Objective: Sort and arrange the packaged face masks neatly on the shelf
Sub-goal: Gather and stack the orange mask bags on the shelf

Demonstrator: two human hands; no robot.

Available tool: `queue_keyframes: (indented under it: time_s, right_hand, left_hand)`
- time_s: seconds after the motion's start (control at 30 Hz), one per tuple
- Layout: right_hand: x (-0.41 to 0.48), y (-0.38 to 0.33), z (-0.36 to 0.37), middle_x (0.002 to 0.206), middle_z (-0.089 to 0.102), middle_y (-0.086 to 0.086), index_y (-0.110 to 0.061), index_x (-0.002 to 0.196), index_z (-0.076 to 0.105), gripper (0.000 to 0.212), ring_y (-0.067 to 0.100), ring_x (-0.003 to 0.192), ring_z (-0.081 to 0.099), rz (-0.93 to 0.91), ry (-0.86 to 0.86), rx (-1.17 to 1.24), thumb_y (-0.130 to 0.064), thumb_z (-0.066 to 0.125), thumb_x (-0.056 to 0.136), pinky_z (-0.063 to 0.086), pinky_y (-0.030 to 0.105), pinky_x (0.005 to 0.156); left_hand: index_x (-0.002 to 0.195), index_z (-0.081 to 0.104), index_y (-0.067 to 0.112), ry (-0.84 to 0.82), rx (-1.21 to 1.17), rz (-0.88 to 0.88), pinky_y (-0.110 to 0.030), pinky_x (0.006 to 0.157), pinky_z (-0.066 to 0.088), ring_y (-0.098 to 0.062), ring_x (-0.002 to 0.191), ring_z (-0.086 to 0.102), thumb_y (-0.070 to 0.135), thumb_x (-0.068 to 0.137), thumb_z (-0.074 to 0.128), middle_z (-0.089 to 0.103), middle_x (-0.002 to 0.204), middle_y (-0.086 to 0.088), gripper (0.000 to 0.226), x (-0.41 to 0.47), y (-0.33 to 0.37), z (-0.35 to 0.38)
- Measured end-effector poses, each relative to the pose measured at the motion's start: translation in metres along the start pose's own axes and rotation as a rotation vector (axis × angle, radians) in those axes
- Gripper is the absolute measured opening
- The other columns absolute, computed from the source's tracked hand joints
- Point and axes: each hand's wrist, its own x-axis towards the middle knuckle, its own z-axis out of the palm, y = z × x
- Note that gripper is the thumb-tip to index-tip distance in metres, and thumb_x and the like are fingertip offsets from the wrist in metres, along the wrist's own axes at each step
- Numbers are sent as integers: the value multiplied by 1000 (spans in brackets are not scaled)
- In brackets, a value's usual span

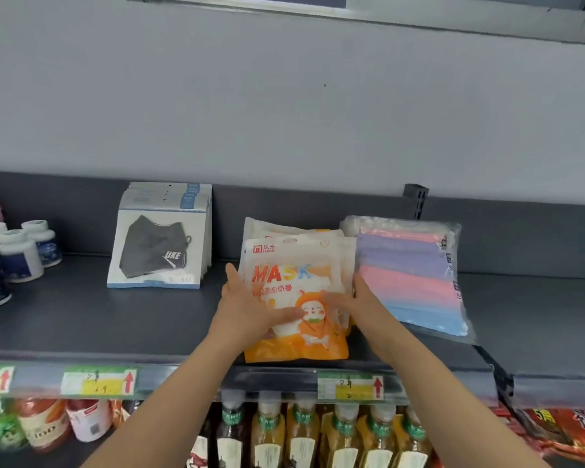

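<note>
Centrally, the orange mask packs (284, 265) lie stacked on the shelf (81, 319), long axis running 12 to 6 o'clock, hang-hole header toward 12. Front pack: white top, "MASK" in coloured letters, cartoon figure, orange base at the shelf's front lip. My left hand (247, 305) and right hand (355, 298) press flat, fingers straight, against its 9 and 3 o'clock edges, thumbs across the front. Pastel mask packs (409, 275) sit just beside at 3 o'clock; black mask packs (159, 244) stand apart at 10 o'clock, bare shelf between.

White pill bottles (21, 251) are standing at far left; price labels (98, 383) are hanging above drink bottles (301, 434), red packets (568, 430) lying at lower right.
</note>
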Motion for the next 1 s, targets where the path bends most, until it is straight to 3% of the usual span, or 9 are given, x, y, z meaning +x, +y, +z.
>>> queue_keyframes:
  time_s: [0.07, 0.13, 0.27, 0.43, 0.53, 0.8, 1.0]
  right_hand:
    - [0, 3, 2, 125, 57, -17, -37, 134, 36, 76, 4, 106, 59, -25, -25, -83, -31, 82, 74, 55, 23, 79]
    - [1, 4, 2, 129, 54, -16, -38, 138, 31, 88, 6, 113, 56, -53, -8, -153, -31, 85, 69, 55, 29, 87]
    - [7, 4, 4, 141, 46, -11, -37, 146, 20, 103, 15, 128, 48, -86, 10, -218, -30, 86, 68, 47, 46, 103]
    - [21, -6, 6, 146, 43, -8, -32, 151, 12, 110, 17, 132, 46, -82, 28, -254, -24, 86, 70, 44, 45, 106]
    - [22, -4, 3, 145, 44, -10, -34, 152, 6, 118, 16, 130, 48, -51, -11, -230, -23, 87, 68, 46, 44, 104]
    - [5, 7, 4, 127, 55, -20, -44, 144, 22, 102, 5, 113, 58, -49, -43, -136, -21, 87, 68, 57, 25, 81]
    - [5, 5, 8, 140, 50, -10, -33, 147, 21, 96, 14, 123, 54, -39, 62, -65, -34, 82, 73, 51, 42, 98]
  left_hand:
    - [149, -17, 35, -47, -29, 47, -33, 92, 53, -15, 126, 45, 74, 19, 84, 35, 150, 4, 169, -4, -3, 1]
    - [149, -23, 34, -66, -38, 81, -28, 95, 45, -11, 127, 42, 68, 24, 87, 35, 149, 8, 170, -8, -5, 2]
    - [147, -29, 35, -10, -10, 124, -40, 106, 42, -18, 137, 37, 67, 26, 87, 27, 155, 5, 171, -5, -4, 5]
    - [145, -33, 35, 8, -28, 145, -48, 112, 37, -21, 140, 34, 57, 35, 92, 27, 156, 2, 168, 6, 2, 7]
    - [143, -34, 38, 14, -27, 144, -49, 111, 38, -20, 140, 34, 63, 29, 89, 28, 155, 3, 170, 1, 1, 5]
    - [144, -31, 42, -34, 4, 158, -45, 110, 36, -18, 142, 28, 70, 27, 87, 20, 157, 6, 168, -16, -7, -4]
    - [147, -27, 37, -28, -33, 72, -50, 113, 35, -23, 145, 26, 85, 14, 74, 15, 161, 3, 174, -14, -4, -12]
